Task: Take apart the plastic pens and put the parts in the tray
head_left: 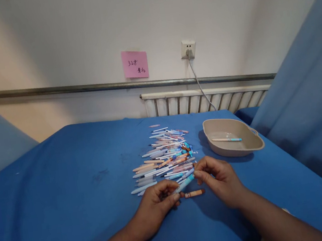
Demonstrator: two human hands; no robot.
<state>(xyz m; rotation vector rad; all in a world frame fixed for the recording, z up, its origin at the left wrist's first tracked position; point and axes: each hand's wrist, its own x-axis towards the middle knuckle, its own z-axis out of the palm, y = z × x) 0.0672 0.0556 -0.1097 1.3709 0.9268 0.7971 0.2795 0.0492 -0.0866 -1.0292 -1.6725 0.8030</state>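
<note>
Both my hands pinch one light-blue pen (185, 183) between them, just above the blue table (70, 197). My left hand (156, 205) grips its lower end, and my right hand (218, 178) closes on its upper end. A short orange pen piece (194, 193) lies on the cloth right under the held pen. Beyond my fingers spreads a heap of several pens and refills (166, 155) in blue, orange and white.
A beige tray (233, 151) at the right holds one pen (226, 140). Blue curtains hang at both sides. Behind the table are a radiator (206, 100), a wall socket with a cable (188, 49), and a pink note (135, 64).
</note>
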